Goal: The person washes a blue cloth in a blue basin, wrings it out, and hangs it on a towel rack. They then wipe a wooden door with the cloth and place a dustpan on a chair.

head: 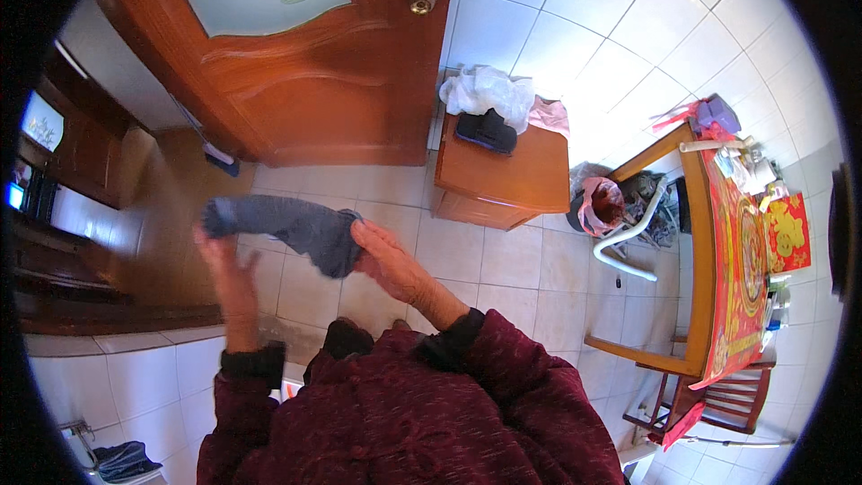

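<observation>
A dark grey cloth piece point(289, 219), shaped like a sock, stretches sideways in front of me above the tiled floor. My right hand point(390, 259) grips its right end, with the thumb on top and the other fingers partly hidden. Blurred by motion, my left hand point(232, 283) is raised at the cloth's left end. Its fingertips meet or overlap that end and its thumb stands apart; whether it grips the cloth is unclear.
A brown wooden door point(323, 94) stands ahead. Beside it, a low wooden cabinet point(518, 175) bears a black object point(486, 131) and white plastic point(488, 91). To the right are a pink-lined bin point(599, 205), a table with a red cover point(734, 269) and a wooden chair point(734, 397).
</observation>
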{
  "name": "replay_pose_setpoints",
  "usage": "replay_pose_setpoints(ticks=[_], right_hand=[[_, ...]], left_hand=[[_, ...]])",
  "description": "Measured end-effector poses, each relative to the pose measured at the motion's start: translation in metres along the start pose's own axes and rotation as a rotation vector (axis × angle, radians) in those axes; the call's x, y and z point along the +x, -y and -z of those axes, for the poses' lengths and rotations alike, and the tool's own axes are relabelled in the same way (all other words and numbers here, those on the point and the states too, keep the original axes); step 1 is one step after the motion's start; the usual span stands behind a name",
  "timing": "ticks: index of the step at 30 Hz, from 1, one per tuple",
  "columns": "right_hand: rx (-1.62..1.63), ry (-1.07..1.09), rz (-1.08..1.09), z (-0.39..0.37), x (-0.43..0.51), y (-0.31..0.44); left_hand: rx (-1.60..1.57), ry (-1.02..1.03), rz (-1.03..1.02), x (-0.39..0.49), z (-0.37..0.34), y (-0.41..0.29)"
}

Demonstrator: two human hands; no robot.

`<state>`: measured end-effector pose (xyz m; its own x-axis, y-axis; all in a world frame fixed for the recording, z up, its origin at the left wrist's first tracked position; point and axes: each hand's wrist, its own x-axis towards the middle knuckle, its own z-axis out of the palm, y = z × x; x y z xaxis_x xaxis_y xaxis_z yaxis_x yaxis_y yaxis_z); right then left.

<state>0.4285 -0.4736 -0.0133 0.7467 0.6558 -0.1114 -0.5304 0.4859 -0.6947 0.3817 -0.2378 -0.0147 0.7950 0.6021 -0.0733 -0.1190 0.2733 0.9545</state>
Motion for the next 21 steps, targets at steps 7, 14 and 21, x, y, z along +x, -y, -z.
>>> replay_pose_setpoints(ticks=[7,14,21], right_hand=[[0.383,-0.394,-0.318,-0.004,0.045,-0.026],[-0.647,-0.591,0.054,0.012,0.095,-0.052],[-0.475,-0.634,0.053,0.033,0.138,-0.036]], left_hand=[[-0.182,0.479,0.67,-0.022,-0.082,0.061],[-0.429,0.467,0.695,0.025,-0.087,0.077],[0.263,0.476,0.253,0.122,-0.067,0.05]])
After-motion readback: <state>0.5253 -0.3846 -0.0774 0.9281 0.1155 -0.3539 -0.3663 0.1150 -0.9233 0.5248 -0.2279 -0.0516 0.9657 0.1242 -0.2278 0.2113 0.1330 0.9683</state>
